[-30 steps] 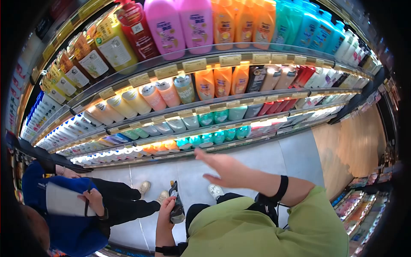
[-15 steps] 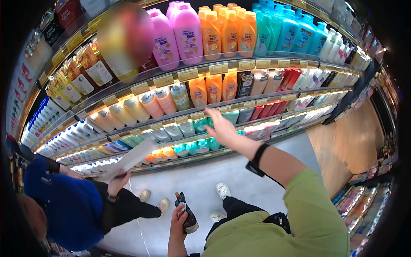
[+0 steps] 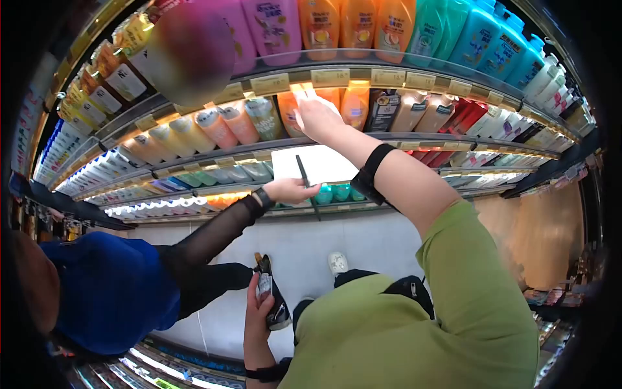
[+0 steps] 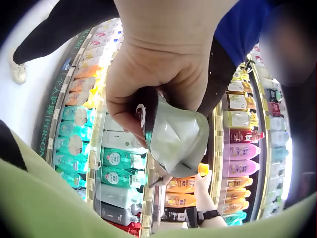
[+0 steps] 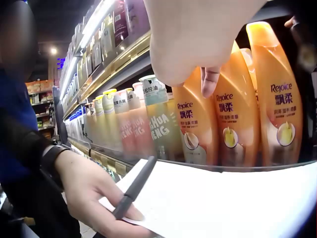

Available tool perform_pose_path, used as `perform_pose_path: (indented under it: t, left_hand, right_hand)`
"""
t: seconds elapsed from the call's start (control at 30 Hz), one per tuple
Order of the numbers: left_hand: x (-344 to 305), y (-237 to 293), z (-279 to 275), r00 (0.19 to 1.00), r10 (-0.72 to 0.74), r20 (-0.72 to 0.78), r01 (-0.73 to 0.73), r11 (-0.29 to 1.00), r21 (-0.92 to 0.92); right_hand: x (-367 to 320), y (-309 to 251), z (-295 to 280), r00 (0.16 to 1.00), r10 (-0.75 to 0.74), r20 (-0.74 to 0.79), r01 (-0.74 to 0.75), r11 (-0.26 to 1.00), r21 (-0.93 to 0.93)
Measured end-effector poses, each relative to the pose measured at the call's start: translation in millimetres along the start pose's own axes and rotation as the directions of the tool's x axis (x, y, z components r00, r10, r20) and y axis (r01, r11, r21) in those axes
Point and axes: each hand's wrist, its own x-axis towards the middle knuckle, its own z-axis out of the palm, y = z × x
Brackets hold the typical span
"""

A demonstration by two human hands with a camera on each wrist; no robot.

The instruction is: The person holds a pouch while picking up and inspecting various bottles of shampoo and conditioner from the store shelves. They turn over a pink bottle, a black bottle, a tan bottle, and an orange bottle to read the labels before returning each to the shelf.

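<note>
Left hand: the person's left hand (image 3: pixel 258 308) was curled round a dark pouch (image 3: pixel 277 306), gripping it.
Pouch: it was low above the floor (image 3: pixel 220 298), well apart from the shelf, its gold cap (image 3: pixel 258 258) pointing toward the racks.
Right hand: the right hand (image 3: pixel 317 118) reached over the shelf's front edge to the upper part of the orange bottles (image 5: pixel 238 116); most fingers were hidden, so whether it gripped one could not be told.
Orange bottles: they stood upright in a row along the shelf's front edge, a pale green bottle (image 5: pixel 159 119) beside them.
White sheet: another person's hand (image 3: pixel 285 189) held a white sheet (image 3: pixel 334 165) and a dark pen (image 3: pixel 302 170) just before that edge.
Upper shelf: purple bottles (image 3: pixel 277 29) lined its front edge.
</note>
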Motion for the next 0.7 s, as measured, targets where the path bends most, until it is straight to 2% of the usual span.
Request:
perform_pose_path:
  t: [0.1,0.17,0.23,0.3,0.37,0.4,0.43,0.5,0.57,0.63,0.7]
  left_hand:
    - [13.5,-11.1,18.3,0.999,0.030,0.026,-0.030,0.999,-0.021]
    - [19.8,-12.4,38.8,0.999,0.013,0.029,-0.013,1.000,-0.021]
    - [21.3,-14.6,45.0,1.000,0.020,0.007,-0.020,0.999,0.026]
    - [21.7,-13.2,51.6,1.000,0.019,0.022,-0.020,0.999,0.048]
    - [21.1,-10.9,59.0,0.999,0.038,0.012,-0.039,0.996,0.076]
    - [20.8,-9.7,60.8,0.999,0.036,0.015,-0.037,0.996,0.085]
    - [20.4,-8.7,61.3,0.999,0.034,0.012,-0.035,0.995,0.091]
    - [21.4,-6.3,63.6,0.999,0.036,0.006,-0.037,0.994,0.102]
    - [22.5,-4.5,65.8,1.000,0.019,-0.010,-0.018,0.994,0.109]
    - [23.8,-1.6,69.4,1.000,0.014,0.002,-0.014,0.993,0.116]
    - [25.4,-0.6,72.5,1.000,0.009,0.012,-0.011,0.993,0.118]
  right_hand:
    - [-2.4,8.7,-10.1,0.994,-0.031,0.104,0.027,0.999,0.045]
    - [-1.6,17.5,-22.1,0.986,0.043,0.160,-0.063,0.990,0.126]
    - [2.9,9.0,10.6,0.983,0.061,0.171,-0.087,0.985,0.149]
    - [-2.7,1.2,8.3,0.994,0.074,0.076,-0.087,0.979,0.185]
    - [-11.4,-1.9,-4.5,0.984,0.066,0.166,-0.112,0.952,0.285]
    - [-20.2,-1.2,-3.0,0.998,0.034,0.055,-0.048,0.961,0.272]
    - [-32.6,-6.1,-23.2,0.999,0.004,0.043,-0.014,0.974,0.227]
    - [-55.4,-1.7,-48.2,0.997,-0.068,-0.033,0.074,0.957,0.280]
    - [-85.5,26.5,-56.3,0.982,-0.141,-0.127,0.171,0.946,0.274]
    - [-111.8,54.5,-101.3,0.999,-0.028,0.017,0.023,0.964,0.267]
    - [-125.9,89.7,-119.5,0.990,0.140,-0.036,-0.126,0.958,0.256]
